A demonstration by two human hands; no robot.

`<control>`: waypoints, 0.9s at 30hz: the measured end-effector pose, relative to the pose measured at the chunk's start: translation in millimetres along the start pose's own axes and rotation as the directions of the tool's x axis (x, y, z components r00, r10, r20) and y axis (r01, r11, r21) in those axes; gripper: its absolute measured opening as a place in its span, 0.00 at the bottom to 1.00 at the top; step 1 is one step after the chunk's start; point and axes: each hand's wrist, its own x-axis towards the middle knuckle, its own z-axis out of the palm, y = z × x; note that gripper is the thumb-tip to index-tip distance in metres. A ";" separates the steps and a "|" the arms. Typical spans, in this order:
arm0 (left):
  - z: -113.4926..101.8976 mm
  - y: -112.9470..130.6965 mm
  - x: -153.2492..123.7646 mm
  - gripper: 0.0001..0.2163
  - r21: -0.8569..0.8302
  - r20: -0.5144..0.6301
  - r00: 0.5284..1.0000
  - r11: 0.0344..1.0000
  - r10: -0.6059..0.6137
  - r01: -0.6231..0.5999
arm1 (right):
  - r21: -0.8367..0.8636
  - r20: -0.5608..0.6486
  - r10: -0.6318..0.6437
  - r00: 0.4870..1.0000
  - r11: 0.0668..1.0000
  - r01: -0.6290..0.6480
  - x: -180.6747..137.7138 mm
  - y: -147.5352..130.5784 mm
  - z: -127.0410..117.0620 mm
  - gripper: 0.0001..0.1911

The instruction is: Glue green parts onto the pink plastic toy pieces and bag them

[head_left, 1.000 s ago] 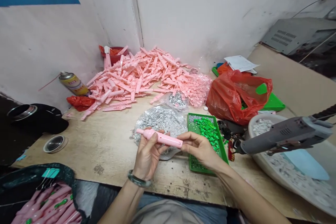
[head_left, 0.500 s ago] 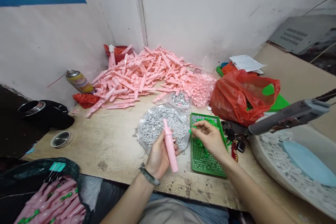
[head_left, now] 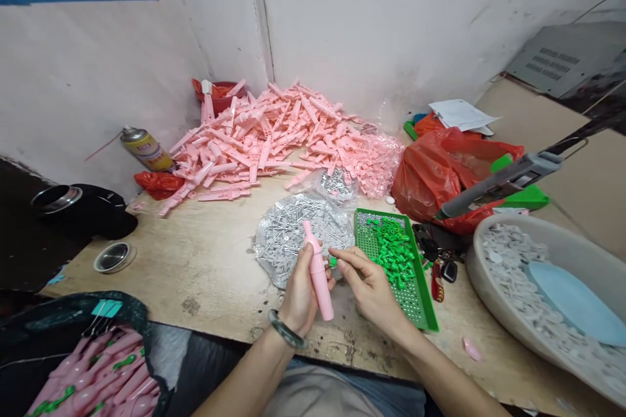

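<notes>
My left hand (head_left: 299, 292) is wrapped round a pink plastic tube-shaped part (head_left: 320, 283), its narrow tip pointing away from me. Close to the tube's right side, my right hand (head_left: 368, 283) pinches a small green plastic piece (head_left: 333, 262) between thumb and fingers. A gap seems to remain between the green piece and the tube, though my left fingertips partly hide that side. Under and beyond my hands lies a round heap of metal pins and grey parts (head_left: 283, 241). Several more green pieces (head_left: 394, 247) fill a perforated green tray (head_left: 424, 303) to the right.
A large pile of pink parts (head_left: 264, 137) lies against the wall. At the right stand a red plastic bag (head_left: 430, 169), a grey screwdriver-like tool (head_left: 499, 186) and a tub (head_left: 482, 280) of whitish parts. A sack of assembled pink pieces (head_left: 112, 371) sits lower left. Keys (head_left: 448, 270) lie beside the tray.
My right hand has moved left from over the green tray to beside the pink tube, carrying the green piece. The grey tool has swung back, showing more of the tub.
</notes>
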 end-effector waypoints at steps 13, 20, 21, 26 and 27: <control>-10.8 -4.9 -1.8 0.19 0.205 0.006 0.996 0.975 0.089 -0.088 | 0.219 -0.033 0.144 0.989 0.967 -0.134 -6.8 1.9 7.1 0.10; -12.6 -5.4 -11.4 0.19 0.436 0.047 0.980 0.879 0.192 -0.193 | 0.267 -0.033 0.190 0.981 0.948 -0.174 -7.8 -7.9 12.5 0.13; -12.7 -5.2 -12.8 0.18 0.452 0.054 0.973 0.863 0.226 -0.226 | 0.271 -0.026 0.198 0.980 0.945 -0.184 -7.4 -10.0 13.8 0.14; -15.2 -16.5 -21.2 0.13 0.464 0.089 0.913 0.794 0.399 -0.392 | 0.144 0.029 0.226 0.974 0.963 -0.228 -19.0 -9.6 2.9 0.17; -16.4 -21.8 -21.6 0.14 0.442 0.093 0.931 0.823 0.354 -0.357 | 0.080 0.016 0.216 0.976 0.973 -0.217 -23.0 -4.5 -2.1 0.18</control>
